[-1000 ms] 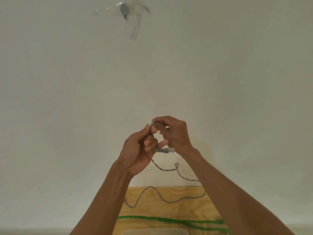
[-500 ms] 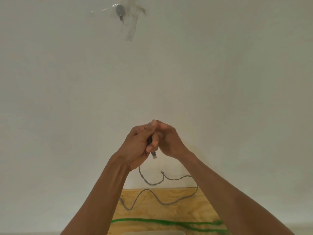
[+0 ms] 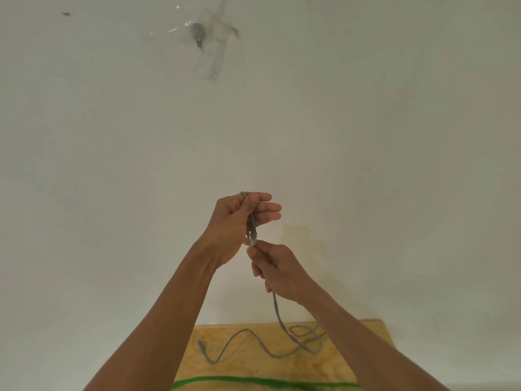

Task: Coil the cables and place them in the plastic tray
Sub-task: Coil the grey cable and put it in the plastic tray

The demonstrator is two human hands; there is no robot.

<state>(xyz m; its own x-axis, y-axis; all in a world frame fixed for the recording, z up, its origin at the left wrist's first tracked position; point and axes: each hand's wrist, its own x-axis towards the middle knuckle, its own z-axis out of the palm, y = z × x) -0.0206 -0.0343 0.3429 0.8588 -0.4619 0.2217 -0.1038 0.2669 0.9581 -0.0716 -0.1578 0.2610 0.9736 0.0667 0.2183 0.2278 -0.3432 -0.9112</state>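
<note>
Grey cable (image 3: 277, 309): held up in front of a white wall (image 3: 366, 136) by both hands; the rest trails down to the tabletop (image 3: 253, 365).
Left hand (image 3: 234, 227): raised higher, thumb and fingers (image 3: 267, 207) closed round a short folded length of the cable, a small bend poking out above the thumb.
Cable plug (image 3: 253, 240): pale end hanging just below the left palm, touching the right fingertips.
Right hand (image 3: 277, 270): lower, just beside the left wrist; fingers curled shut on the cable, which leaves the bottom of the fist.
Cable slack: drops from the right fist, lies in loose waves and one small loop on the wood; far end (image 3: 201, 344) rests flat near the tabletop's left edge.
Green cable (image 3: 253, 382): stretched across the near part of the tabletop, left to right, apart from the grey one.
Tabletop: light plywood, pushed against the wall.
Wall: grey hook (image 3: 197, 33) under clear tape, high up; small brown mark (image 3: 66, 14) at upper left.
</note>
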